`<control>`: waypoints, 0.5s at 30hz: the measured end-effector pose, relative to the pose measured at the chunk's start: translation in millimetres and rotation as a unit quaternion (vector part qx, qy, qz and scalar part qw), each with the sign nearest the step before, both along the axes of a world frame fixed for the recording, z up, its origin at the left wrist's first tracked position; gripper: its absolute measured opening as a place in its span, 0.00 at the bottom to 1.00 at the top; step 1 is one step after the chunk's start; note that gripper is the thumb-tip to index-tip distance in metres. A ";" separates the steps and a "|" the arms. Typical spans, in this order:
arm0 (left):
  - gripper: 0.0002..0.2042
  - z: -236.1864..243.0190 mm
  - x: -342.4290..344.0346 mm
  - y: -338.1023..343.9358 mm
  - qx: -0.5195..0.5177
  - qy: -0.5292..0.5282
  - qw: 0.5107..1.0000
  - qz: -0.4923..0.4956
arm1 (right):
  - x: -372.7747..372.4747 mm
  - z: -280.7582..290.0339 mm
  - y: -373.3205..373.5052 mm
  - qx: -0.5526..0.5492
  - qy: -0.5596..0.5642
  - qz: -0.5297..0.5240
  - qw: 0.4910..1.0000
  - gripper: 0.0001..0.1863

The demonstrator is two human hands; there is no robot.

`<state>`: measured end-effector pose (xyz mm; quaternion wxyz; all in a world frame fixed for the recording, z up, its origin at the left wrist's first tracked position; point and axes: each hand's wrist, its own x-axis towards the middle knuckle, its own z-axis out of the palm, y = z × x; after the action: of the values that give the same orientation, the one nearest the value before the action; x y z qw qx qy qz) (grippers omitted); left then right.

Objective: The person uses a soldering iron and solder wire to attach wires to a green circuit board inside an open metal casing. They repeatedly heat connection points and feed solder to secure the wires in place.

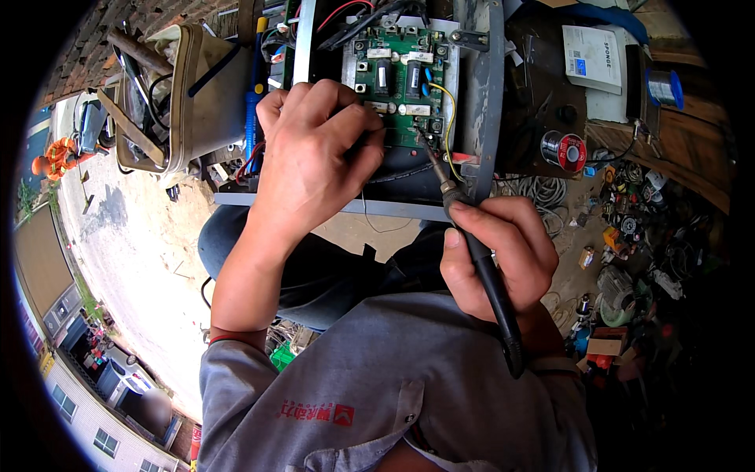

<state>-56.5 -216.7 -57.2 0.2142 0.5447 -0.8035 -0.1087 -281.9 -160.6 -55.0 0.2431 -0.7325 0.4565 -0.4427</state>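
Observation:
A green circuit board (pixel 400 79) with two black components, pale blocks and a yellow wire sits in an open metal housing (pixel 491 86). My left hand (pixel 309 147) is closed over the board's lower left, its fingertips curled out of sight; a thin wire dangles below it, and what it grips is hidden. My right hand (pixel 503 259) grips a black soldering iron (pixel 492 289), whose metal tip points up-left at the lower right part of the board, close to the yellow wire's lower stretch.
Left are a tool-filled plastic bucket (pixel 200 110) and a blue tool (pixel 253 118). Right are solder spools (pixel 563 151), a white box (pixel 590 55) and a wooden bench (pixel 668 157). Coiled cable and parts litter the floor. A person in orange (pixel 59 157) is at far left.

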 end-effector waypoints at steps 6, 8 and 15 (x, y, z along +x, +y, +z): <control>0.08 0.4 -0.8 -0.3 0.002 -0.005 1.000 -0.001 | -1.2 -1.6 0.1 -0.002 0.001 0.002 1.000 0.16; 0.08 0.5 -1.1 -0.1 0.003 -0.006 1.000 0.000 | -1.3 -1.6 0.1 -0.002 0.002 0.002 1.000 0.16; 0.09 0.2 -0.1 -0.5 -0.001 0.013 1.000 0.006 | -1.2 -0.4 -0.3 -0.002 0.003 0.002 1.000 0.15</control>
<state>-56.7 -217.2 -57.0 0.2260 0.5474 -0.7977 -0.1136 -283.1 -160.9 -55.5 0.2410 -0.7355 0.4544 -0.4409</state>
